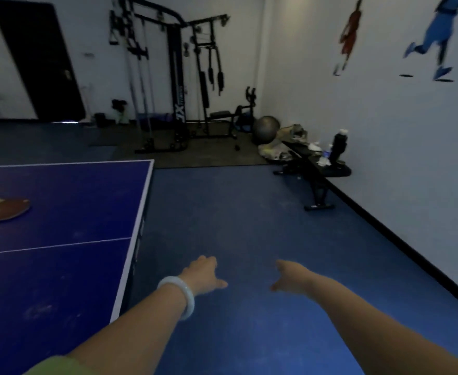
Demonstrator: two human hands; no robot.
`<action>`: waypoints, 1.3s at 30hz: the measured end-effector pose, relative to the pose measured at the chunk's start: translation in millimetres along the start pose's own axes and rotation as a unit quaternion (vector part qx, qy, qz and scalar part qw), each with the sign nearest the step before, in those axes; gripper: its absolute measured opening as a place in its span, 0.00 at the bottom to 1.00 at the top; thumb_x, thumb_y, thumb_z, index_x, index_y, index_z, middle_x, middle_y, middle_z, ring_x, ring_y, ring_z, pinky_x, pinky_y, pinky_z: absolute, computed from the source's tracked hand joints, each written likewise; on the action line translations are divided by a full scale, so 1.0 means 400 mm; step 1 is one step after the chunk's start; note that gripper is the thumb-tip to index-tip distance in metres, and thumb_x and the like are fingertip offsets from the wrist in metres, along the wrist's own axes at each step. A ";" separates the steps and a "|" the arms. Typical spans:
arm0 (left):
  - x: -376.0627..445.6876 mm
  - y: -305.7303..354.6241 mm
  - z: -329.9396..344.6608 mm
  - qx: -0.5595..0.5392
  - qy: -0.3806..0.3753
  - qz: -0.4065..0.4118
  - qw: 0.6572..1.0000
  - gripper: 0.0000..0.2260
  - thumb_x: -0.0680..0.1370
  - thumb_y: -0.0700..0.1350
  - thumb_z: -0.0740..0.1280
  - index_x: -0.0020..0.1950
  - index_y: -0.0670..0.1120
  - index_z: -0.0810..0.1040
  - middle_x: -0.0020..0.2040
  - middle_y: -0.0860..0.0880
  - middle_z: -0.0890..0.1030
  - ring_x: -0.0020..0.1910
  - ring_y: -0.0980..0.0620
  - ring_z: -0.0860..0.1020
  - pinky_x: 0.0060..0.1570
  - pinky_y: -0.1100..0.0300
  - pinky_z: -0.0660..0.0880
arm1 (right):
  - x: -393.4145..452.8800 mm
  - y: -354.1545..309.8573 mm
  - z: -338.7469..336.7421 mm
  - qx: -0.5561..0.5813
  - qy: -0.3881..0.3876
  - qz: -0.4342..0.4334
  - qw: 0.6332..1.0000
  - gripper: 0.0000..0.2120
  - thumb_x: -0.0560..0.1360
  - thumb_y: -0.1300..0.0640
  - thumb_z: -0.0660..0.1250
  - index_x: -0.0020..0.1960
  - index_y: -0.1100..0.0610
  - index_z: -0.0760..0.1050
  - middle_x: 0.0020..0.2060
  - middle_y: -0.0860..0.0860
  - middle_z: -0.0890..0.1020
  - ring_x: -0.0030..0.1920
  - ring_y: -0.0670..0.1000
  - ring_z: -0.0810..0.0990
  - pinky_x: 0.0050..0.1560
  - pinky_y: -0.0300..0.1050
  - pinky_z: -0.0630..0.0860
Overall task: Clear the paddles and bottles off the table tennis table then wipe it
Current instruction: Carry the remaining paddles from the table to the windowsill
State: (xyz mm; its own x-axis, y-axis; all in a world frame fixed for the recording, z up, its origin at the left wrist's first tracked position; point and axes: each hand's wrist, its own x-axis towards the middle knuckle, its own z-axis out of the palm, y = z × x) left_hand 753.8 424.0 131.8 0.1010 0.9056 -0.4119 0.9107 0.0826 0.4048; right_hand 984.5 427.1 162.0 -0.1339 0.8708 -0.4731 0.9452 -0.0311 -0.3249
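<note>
The paddle [6,209] lies flat on the table tennis table [68,201], well in from the table's near corner and well apart from both hands. Judged from the table's white-edged side, it sits far to the left, close to the picture's border. Its long axis appears to run roughly across the table, with the pale handle end pointing away toward the far left and the reddish blade toward the side edge.

Both hands hang off the table altogether, out over the blue floor [236,212] beside that side edge. The left hand [204,276], with a pale bangle [179,296] on its wrist, is just beside the table's edge and is clearly the nearer one to the paddle. The right hand [290,278] is farther out from the table. Each hand is loosely spread, fingers relaxed and pointing forward, holding nothing and touching nothing.

A bench [317,169] stands well apart from the table against the wall, with a dark bottle [338,144] and some smaller items on it. I judge the next reach must swing back left across the table, most naturally with the left hand.
</note>
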 end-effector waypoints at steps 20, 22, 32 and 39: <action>0.975 -0.104 -0.581 -0.046 0.040 -0.100 0.993 0.30 0.77 0.56 0.68 0.74 0.46 0.64 0.70 0.47 0.69 0.67 0.47 0.70 0.69 0.49 0.67 | 1.158 -0.294 -0.558 -0.148 -0.081 -0.145 0.975 0.19 0.79 0.55 0.66 0.68 0.61 0.72 0.56 0.51 0.76 0.56 0.51 0.75 0.50 0.39 0.74; 1.083 -0.123 -0.634 -0.053 0.048 -0.115 0.991 0.30 0.77 0.56 0.68 0.74 0.46 0.64 0.70 0.47 0.69 0.67 0.47 0.71 0.69 0.49 0.68 | 1.299 -0.335 -0.608 -0.138 -0.075 -0.148 0.976 0.18 0.78 0.55 0.67 0.65 0.59 0.73 0.58 0.53 0.78 0.59 0.54 0.77 0.52 0.42 0.74; 1.431 -0.295 -0.884 -0.129 0.101 -0.237 0.957 0.30 0.77 0.57 0.67 0.74 0.45 0.64 0.70 0.47 0.68 0.66 0.47 0.71 0.66 0.50 0.70 | 1.863 -0.669 -0.787 -0.173 -0.125 -0.255 0.943 0.30 0.78 0.51 0.68 0.75 0.58 0.62 0.72 0.53 0.68 0.71 0.54 0.68 0.67 0.44 0.67; 1.551 -0.526 -1.020 -0.154 0.135 -0.329 0.922 0.28 0.76 0.57 0.68 0.71 0.45 0.66 0.66 0.46 0.70 0.62 0.47 0.72 0.64 0.50 0.71 | 2.105 -0.994 -0.776 -0.191 -0.176 -0.336 0.905 0.30 0.77 0.52 0.69 0.75 0.57 0.63 0.72 0.53 0.67 0.70 0.53 0.68 0.67 0.43 0.68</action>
State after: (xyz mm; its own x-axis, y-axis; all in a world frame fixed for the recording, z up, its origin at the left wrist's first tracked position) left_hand 461.4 1138.1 124.2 -0.5746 0.6836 -0.4500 0.5769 0.7283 0.3697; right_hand 588.4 1325.1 147.0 -0.7399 0.4185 -0.5267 0.6404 0.6780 -0.3608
